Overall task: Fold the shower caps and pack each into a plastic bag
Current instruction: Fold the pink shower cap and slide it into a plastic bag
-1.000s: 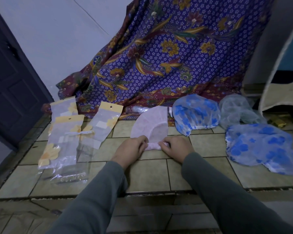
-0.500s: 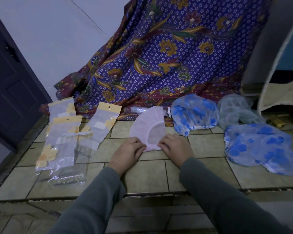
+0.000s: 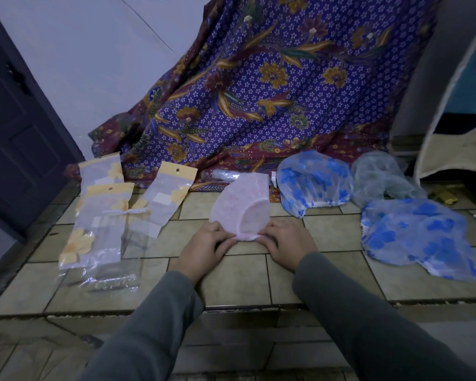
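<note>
A pale pink shower cap lies folded to a wedge on the tiled floor. My left hand and my right hand pinch its near edge from either side, fingers curled on the elastic hem. To the right lie a blue-flowered cap, a clear greenish cap and a larger blue-flowered cap. On the left lie several plastic bags with yellow headers, one more closer to the pink cap.
A purple floral cloth hangs behind the caps. A dark door stands at the left. The tiled step's front edge runs below my hands. A cream-edged mat leans at the right.
Both hands stayed at the pink cap's near edge; they shifted slightly while working the fold, and its bottom hem now looks rolled between my fingers.
</note>
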Available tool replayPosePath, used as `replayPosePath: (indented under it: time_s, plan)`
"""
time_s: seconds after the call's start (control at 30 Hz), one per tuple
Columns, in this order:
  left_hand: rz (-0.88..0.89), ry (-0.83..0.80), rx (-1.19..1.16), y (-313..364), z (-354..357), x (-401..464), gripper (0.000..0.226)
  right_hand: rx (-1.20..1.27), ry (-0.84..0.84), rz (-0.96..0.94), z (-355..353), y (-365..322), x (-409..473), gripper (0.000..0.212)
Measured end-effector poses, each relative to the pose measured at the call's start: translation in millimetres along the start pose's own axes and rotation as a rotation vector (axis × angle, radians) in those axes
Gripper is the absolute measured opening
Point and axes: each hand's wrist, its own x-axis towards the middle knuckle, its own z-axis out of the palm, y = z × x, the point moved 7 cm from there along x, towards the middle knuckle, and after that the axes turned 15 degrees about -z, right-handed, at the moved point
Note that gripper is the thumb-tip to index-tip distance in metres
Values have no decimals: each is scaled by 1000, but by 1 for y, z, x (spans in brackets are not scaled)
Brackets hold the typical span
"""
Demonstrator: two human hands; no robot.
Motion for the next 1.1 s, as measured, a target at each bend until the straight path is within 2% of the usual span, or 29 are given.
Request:
replayPosePath:
  time_s: [0.1,0.43,0.67,0.83,0.97,1.1]
  plan:
    - [-9,8,15,2,0,-8,36,30,22,11,-1,-4,-10,22]
    - [-67,-16,48,6,-3,2,17,100,-26,158,2,1,-11,20]
    - [-230,-21,-18,-2,-1,9,12,106,-62,202,0,3,-10,19]
    - [-272,-69,22,-4,1,14,12,94,-11,197,4,2,-8,22]
    - [-219,-88,47,0,3,17,10,80,1,204,4,4,-7,23]
    - [-54,10,130,8,-2,18,10,61,27,203,3,4,-7,24]
